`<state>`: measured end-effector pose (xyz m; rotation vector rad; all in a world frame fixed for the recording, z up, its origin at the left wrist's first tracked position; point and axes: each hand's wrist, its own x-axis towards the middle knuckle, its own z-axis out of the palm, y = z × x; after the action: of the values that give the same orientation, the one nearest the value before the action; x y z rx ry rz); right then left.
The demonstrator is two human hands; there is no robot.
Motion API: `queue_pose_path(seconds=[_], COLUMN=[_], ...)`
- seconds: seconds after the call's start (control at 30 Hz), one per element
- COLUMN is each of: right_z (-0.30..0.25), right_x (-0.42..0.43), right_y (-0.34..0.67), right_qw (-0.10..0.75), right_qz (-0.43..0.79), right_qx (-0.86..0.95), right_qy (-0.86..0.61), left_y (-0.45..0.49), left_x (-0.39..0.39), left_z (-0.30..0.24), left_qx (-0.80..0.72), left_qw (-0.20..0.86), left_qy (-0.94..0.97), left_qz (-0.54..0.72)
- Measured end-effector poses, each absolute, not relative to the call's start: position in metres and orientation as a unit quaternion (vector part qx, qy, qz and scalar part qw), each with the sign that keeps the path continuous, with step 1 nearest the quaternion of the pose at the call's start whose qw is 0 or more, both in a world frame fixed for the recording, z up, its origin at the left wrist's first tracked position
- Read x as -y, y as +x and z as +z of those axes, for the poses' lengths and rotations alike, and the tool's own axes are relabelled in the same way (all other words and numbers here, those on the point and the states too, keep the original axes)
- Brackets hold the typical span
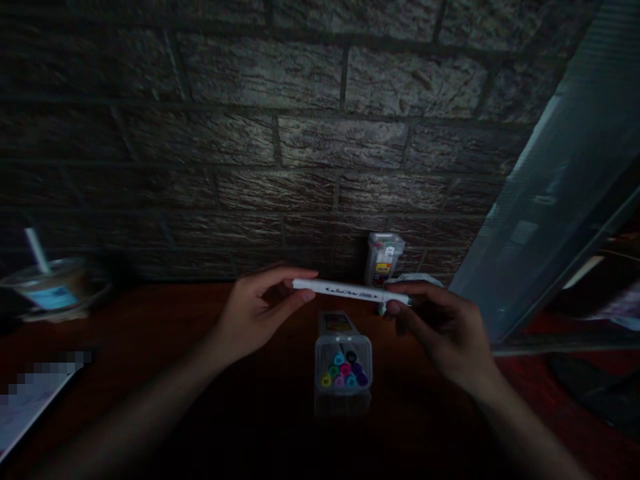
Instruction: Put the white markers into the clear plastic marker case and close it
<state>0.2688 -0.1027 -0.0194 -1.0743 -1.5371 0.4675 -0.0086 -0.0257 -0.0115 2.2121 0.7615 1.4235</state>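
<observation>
Both of my hands hold one white marker level above the dark red table. My left hand pinches its left end with fingertips and thumb. My right hand grips its right end, fingers closed round it. Just below the marker stands a clear plastic case of several markers with coloured end caps facing me.
A second clear marker case stands against the brick wall. A lidded drink cup with a straw sits at far left. Paper lies at the lower left. A glass panel leans on the right.
</observation>
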Motion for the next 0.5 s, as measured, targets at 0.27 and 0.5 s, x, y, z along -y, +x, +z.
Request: queue_pose_path(seconds=[0.27, 0.5], right_z=[-0.037, -0.055], right_x=[0.083, 0.095], right_y=[0.253, 0.261], right_qw=[0.587, 0.594], right_qz=[0.255, 0.252], right_qx=[0.64, 0.641], right_qy=[-0.425, -0.416], left_y=[-0.019, -0.021], left_x=[0.046, 0.064], left_z=[-0.053, -0.079], left_qx=[-0.321, -0.32], left_qw=[0.264, 0.201], left_qy=[0.723, 0.744], left_qz=[0.552, 0.552])
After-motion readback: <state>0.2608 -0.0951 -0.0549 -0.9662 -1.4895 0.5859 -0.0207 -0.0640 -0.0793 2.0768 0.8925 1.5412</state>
